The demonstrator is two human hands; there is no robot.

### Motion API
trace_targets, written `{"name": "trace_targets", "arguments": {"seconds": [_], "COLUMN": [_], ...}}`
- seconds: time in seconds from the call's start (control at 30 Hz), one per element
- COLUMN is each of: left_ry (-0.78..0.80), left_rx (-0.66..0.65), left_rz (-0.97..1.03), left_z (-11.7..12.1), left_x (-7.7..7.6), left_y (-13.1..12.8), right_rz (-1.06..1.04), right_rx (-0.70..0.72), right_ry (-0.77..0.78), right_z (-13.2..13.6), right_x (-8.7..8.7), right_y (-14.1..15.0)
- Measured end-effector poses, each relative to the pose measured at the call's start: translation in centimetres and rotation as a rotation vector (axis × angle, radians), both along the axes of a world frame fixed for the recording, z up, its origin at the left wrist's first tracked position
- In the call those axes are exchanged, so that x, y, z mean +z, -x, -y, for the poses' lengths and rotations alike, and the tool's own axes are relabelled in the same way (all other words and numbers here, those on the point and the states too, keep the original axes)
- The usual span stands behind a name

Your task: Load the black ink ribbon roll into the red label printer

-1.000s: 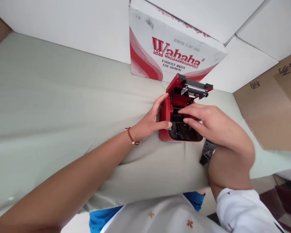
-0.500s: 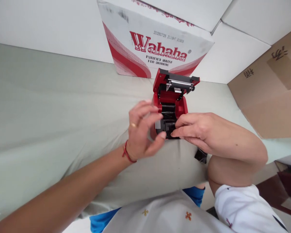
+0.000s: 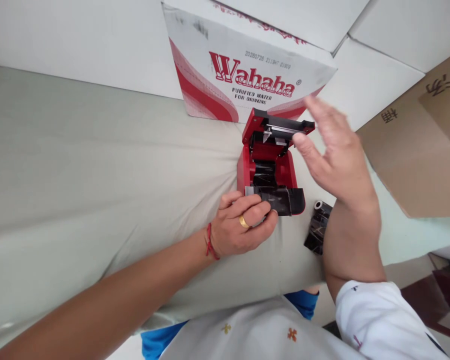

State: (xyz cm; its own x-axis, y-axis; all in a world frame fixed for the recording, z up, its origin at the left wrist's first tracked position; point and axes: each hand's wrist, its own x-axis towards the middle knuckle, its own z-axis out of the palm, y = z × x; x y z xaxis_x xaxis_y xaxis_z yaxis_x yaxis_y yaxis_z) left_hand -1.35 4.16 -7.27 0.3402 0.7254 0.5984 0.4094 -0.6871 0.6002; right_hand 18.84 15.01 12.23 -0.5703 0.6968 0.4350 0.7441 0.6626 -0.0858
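Left hand [image 3: 242, 230]: fingers curled and close together, thumb just below them, tips at the front edge of the red machine [image 3: 287, 172] and against the black film [image 3: 279, 201] over it. Whether they pinch the film or only press it, cannot tell. Right hand [image 3: 333, 152]: slightly blurred, raised, thumb spread wide from the fingers, nothing held. Its thumb overlaps the right end of the lid [image 3: 283, 121] in view; contact cannot be told.

The machine stands on the pale cloth [image 3: 108, 165], between the hands, lid tilted up at the back, black film also showing inside. A black roll [image 3: 317, 227] lies on the cloth to the right of the machine, near the right forearm. Behind the machine, a white-and-red carton [image 3: 255, 70]; farther right, a brown carton [image 3: 427, 170].
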Motion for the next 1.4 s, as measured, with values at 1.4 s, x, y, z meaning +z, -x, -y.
{"name": "trace_targets", "arguments": {"seconds": [1.4], "left_ry": [0.665], "left_rx": [-0.254], "left_rz": [0.781], "left_z": [-5.3], "left_x": [3.2], "left_y": [3.5], "right_rz": [0.417], "right_rx": [0.506], "right_ry": [0.544], "right_z": [5.3], "right_x": [0.9], "right_y": [0.1]}}
